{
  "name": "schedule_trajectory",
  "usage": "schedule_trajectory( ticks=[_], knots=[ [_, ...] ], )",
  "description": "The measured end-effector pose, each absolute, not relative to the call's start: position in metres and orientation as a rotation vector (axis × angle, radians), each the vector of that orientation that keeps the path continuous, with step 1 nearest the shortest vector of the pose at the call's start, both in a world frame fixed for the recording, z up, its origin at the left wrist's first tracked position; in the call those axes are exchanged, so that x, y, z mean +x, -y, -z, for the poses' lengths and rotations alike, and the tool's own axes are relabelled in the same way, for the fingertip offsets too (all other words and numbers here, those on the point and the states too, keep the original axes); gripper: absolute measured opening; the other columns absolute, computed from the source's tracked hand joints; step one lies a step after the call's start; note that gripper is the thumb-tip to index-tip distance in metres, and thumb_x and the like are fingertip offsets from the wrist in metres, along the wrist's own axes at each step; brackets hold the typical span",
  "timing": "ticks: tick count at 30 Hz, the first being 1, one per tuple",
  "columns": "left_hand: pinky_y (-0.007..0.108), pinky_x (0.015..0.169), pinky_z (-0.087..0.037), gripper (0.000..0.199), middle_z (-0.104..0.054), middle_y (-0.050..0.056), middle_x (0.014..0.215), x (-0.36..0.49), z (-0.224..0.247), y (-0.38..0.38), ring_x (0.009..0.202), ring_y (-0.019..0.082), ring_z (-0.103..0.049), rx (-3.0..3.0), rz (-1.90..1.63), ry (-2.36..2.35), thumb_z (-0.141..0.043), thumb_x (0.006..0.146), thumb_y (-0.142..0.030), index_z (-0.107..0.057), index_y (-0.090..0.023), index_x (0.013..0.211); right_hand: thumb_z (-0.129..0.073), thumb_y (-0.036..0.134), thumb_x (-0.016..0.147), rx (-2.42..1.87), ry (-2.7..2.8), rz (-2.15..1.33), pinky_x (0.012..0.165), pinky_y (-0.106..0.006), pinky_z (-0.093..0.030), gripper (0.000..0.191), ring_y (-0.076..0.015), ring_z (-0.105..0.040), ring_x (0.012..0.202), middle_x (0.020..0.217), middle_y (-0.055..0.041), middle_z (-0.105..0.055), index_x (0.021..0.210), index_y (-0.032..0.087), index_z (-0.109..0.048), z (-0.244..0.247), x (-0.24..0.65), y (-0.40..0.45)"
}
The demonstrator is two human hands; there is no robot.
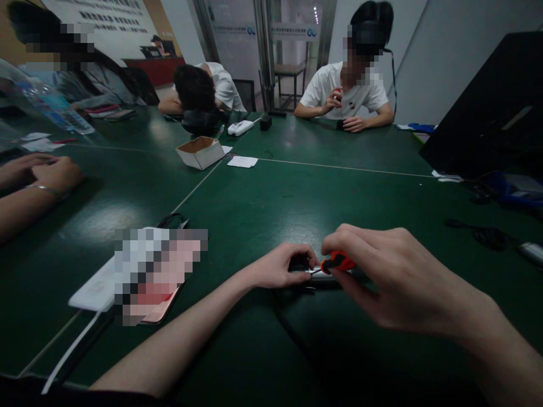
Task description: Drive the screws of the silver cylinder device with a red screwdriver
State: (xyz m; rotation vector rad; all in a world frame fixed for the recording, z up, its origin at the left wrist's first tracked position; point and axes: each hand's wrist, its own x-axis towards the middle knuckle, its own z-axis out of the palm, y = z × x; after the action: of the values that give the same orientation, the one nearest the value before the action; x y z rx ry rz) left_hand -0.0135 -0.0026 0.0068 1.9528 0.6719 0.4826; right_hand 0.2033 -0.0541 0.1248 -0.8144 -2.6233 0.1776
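Note:
My right hand [388, 277] grips a screwdriver [339, 261] by its red-and-black handle, with the thin shaft pointing left. The shaft's end reaches a dark and silver device [324, 275] that lies low over the green table. Around the left end of that device, the thumb and fingers of my left hand [284, 265] are curled. Much of the device is hidden behind my fingers, so its exact kind cannot be made out.
To my left lie a white power strip [91, 282] with a cable and a pink flat object [159, 311], partly blurred out. Farther off are an open cardboard box [203, 155] and white paper [242, 162]. A co-worker's hands [55, 172] rest at left; others sit opposite. A black panel [487, 107] stands right.

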Motion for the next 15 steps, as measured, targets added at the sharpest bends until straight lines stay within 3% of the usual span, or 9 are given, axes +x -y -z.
schedule_trajectory(
  ticks=[8,12,15],
  knots=[
    [0.032,0.082,-0.049,0.02,-0.067,0.006,0.097,-0.0121,-0.0087,0.0038,0.091,0.023,-0.062,1.974,-0.485,-0.713,-0.069,0.08,-0.024,-0.062,-0.014,0.096,-0.05,0.028,0.095,-0.835,2.652,0.129,0.051,-0.027,-0.026,0.012,-0.012,-0.044,0.06,0.076,0.0032,-0.049,0.104,0.019,-0.051,-0.1211,0.2016,0.051],
    [0.033,0.086,-0.048,0.02,-0.066,0.006,0.1,-0.0134,-0.0074,0.0026,0.094,0.023,-0.062,1.976,-0.486,-0.692,-0.068,0.081,-0.023,-0.062,-0.014,0.098,-0.054,0.019,0.088,-0.851,2.653,-0.092,0.054,-0.024,-0.031,0.021,-0.0116,-0.049,0.07,0.093,-0.0004,-0.054,0.108,0.017,-0.048,-0.124,0.2016,0.0514],
    [0.032,0.084,-0.049,0.02,-0.066,0.005,0.098,-0.0142,-0.0069,0.0018,0.093,0.022,-0.063,1.96,-0.47,-0.672,-0.067,0.082,-0.021,-0.061,-0.014,0.099,-0.051,0.013,0.085,-0.831,2.649,-0.228,0.053,-0.023,-0.031,0.024,-0.0104,-0.049,0.069,0.094,0.0001,-0.054,0.108,0.016,-0.047,-0.1247,0.2016,0.0525]
  ],
)
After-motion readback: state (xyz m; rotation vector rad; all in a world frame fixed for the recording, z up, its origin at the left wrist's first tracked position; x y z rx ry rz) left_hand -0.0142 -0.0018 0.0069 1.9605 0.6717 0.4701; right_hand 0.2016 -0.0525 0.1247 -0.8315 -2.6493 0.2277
